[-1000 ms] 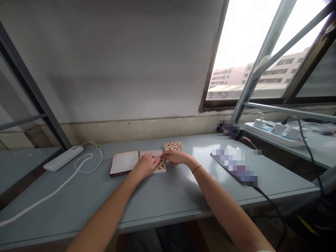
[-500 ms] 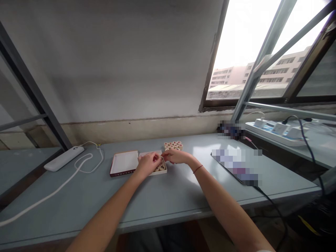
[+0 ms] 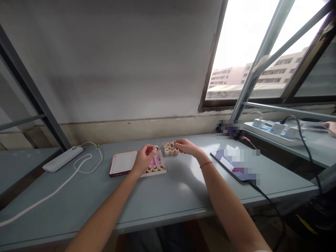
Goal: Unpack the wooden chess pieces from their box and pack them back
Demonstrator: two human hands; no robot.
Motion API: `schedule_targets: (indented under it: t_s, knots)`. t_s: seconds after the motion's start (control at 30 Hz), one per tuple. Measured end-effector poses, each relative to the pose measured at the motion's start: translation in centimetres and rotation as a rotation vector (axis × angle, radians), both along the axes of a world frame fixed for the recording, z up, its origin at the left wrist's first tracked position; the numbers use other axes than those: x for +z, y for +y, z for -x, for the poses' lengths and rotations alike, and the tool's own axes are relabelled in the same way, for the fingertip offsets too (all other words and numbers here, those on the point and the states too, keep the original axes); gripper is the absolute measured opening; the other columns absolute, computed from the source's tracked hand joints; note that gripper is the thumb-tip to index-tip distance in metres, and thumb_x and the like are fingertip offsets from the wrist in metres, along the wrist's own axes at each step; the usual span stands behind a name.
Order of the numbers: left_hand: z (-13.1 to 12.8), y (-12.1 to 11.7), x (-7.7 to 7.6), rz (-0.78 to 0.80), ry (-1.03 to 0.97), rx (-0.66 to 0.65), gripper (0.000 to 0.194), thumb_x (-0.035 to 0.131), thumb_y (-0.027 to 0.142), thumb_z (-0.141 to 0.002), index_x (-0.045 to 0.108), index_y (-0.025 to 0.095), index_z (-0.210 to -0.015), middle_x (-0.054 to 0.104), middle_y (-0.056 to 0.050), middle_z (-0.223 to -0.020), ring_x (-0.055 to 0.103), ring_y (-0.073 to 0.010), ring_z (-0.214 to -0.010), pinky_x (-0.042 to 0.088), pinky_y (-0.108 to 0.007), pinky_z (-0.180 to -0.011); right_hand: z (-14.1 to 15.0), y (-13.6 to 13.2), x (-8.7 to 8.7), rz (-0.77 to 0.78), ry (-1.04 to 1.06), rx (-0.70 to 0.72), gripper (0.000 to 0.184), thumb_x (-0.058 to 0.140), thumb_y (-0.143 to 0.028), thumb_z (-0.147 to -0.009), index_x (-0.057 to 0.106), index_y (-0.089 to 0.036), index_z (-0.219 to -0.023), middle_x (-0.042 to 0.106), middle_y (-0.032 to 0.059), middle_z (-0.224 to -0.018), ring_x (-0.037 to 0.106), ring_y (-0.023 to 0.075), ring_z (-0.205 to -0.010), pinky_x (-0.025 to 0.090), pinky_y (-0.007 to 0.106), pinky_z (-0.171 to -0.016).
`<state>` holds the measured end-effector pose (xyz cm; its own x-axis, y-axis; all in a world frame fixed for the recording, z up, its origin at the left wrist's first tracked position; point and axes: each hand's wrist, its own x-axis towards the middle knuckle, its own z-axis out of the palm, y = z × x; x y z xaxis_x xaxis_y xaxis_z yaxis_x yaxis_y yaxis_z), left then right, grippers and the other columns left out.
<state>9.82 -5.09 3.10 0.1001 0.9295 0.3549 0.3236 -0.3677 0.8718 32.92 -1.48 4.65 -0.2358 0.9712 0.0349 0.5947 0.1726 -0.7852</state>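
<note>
My left hand (image 3: 144,158) is closed in a pinch above the open white box (image 3: 165,170), with a round Chinese chess piece (image 3: 156,147) at its fingertips. Inside the box, a row of pieces (image 3: 155,168) lies along the near side, and a pink-printed sheet shows behind them. My right hand (image 3: 189,147) is over the right end of a block of Chinese chess pieces (image 3: 167,152) on the desk, its fingers closed on a piece there. Left of the box rests the lid (image 3: 123,161), white inside with a dark red edge.
A phone or tablet (image 3: 231,168), partly blurred out, lies to the right with a black cable. At left is a white power strip (image 3: 63,159) with its cord. Another power strip (image 3: 273,133) with plugs and another person's hand (image 3: 332,128) are at far right.
My hands have drawn apart: the right one moved from the box's edge to the block of pieces. My left hand rose slightly away to the left, baring more of the box.
</note>
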Motion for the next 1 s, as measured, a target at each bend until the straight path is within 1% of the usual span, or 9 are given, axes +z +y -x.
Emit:
schedule_targets:
  t_s: [0.17, 0.3, 0.4, 0.5, 0.57, 0.67, 0.77, 0.9, 1.0]
  knots:
    - [0.4, 0.3, -0.2, 0.024, -0.046, -0.015, 0.030, 0.054, 0.038, -0.079, 0.059, 0.020, -0.103, 0.065, -0.006, -0.099, 0.063, -0.0157, -0.081, 0.050, -0.029, -0.075, -3.6, 0.6, -0.6, 0.181, -0.174, -0.213, 0.020, 0.049, -0.031, -0.072, 0.047, -0.016, -0.059, 0.046, 0.0000, -0.052, 0.038, 0.0082, -0.043, 0.026, 0.022, -0.041]
    - [0.3, 0.2, -0.2, 0.057, -0.021, 0.012, 0.034, 0.059, 0.029, -0.075, 0.059, 0.020, -0.107, 0.062, -0.006, -0.106, 0.060, -0.0150, -0.082, 0.050, -0.026, -0.069, -4.1, 1.0, -1.6, 0.298, -0.205, -0.200, 0.021, 0.050, -0.030, -0.072, 0.044, -0.017, -0.057, 0.040, -0.0029, -0.048, 0.033, 0.0067, -0.040, 0.024, 0.022, -0.040]
    - [0.3, 0.1, -0.3, 0.035, 0.013, 0.009, 0.034, 0.059, 0.027, -0.075, 0.058, 0.020, -0.109, 0.061, -0.007, -0.106, 0.060, -0.0140, -0.082, 0.050, -0.025, -0.071, -3.9, 1.3, -1.9, 0.317, -0.246, -0.183, 0.020, 0.052, -0.030, -0.072, 0.047, -0.017, -0.058, 0.035, -0.0046, -0.045, 0.031, 0.0068, -0.040, 0.022, 0.022, -0.041]
    - [0.1, -0.1, -0.3, -0.046, 0.132, -0.011, 0.033, 0.057, 0.030, -0.078, 0.057, 0.020, -0.110, 0.062, -0.006, -0.105, 0.060, -0.0140, -0.081, 0.049, -0.026, -0.073, -3.4, 1.0, -1.3, 0.223, -0.342, -0.219, 0.023, 0.055, -0.033, -0.072, 0.050, -0.016, -0.058, 0.036, -0.0044, -0.046, 0.032, 0.0071, -0.043, 0.021, 0.022, -0.042]
    - [0.0, -0.3, -0.3, -0.129, 0.254, -0.036, 0.032, 0.056, 0.033, -0.081, 0.057, 0.021, -0.110, 0.062, -0.004, -0.104, 0.060, -0.0152, -0.084, 0.048, -0.028, -0.077, -2.5, 0.5, -0.5, 0.123, -0.286, -0.161, 0.028, 0.053, -0.039, -0.075, 0.050, -0.016, -0.060, 0.036, -0.0045, -0.048, 0.030, 0.0069, -0.044, 0.021, 0.022, -0.042]
    - [-0.2, -0.8, -0.2, -0.233, 0.389, -0.082, 0.030, 0.053, 0.036, -0.084, 0.058, 0.024, -0.110, 0.061, -0.003, -0.105, 0.059, -0.0171, -0.092, 0.045, -0.030, -0.084, -0.2, -0.9, 0.7, 0.081, -0.024, 0.126, 0.035, 0.046, -0.049, -0.079, 0.051, -0.016, -0.067, 0.041, -0.0039, -0.055, 0.032, 0.0066, -0.047, 0.024, 0.021, -0.044]
    - [-0.4, -1.1, -0.1, -0.275, 0.418, -0.108, 0.029, 0.053, 0.036, -0.085, 0.057, 0.025, -0.111, 0.059, -0.002, -0.106, 0.058, -0.0172, -0.095, 0.044, -0.028, -0.086, 2.3, -2.3, 1.7, 0.070, 0.083, 0.364, 0.036, 0.048, -0.049, -0.079, 0.048, -0.016, -0.063, 0.041, -0.0044, -0.054, 0.033, 0.0066, -0.048, 0.026, 0.020, -0.046]
    - [-0.4, -1.0, -0.1, -0.288, 0.433, -0.122, 0.029, 0.053, 0.037, -0.085, 0.057, 0.025, -0.111, 0.059, -0.001, -0.105, 0.058, -0.0165, -0.094, 0.044, -0.027, -0.085, 3.8, -2.9, 1.9, 0.072, 0.123, 0.402, 0.031, 0.049, -0.041, -0.079, 0.046, -0.017, -0.059, 0.038, -0.0057, -0.050, 0.032, 0.0063, -0.047, 0.025, 0.020, -0.046]
    - [-0.3, -0.8, -0.3, -0.289, 0.447, -0.117, 0.032, 0.052, 0.038, -0.085, 0.054, 0.024, -0.115, 0.058, -0.002, -0.104, 0.056, -0.0170, -0.096, 0.044, -0.029, -0.087, 2.8, -2.1, 1.3, 0.100, 0.142, 0.321, 0.029, 0.049, -0.039, -0.077, 0.045, -0.017, -0.058, 0.040, -0.0049, -0.051, 0.033, 0.0062, -0.047, 0.026, 0.020, -0.045]
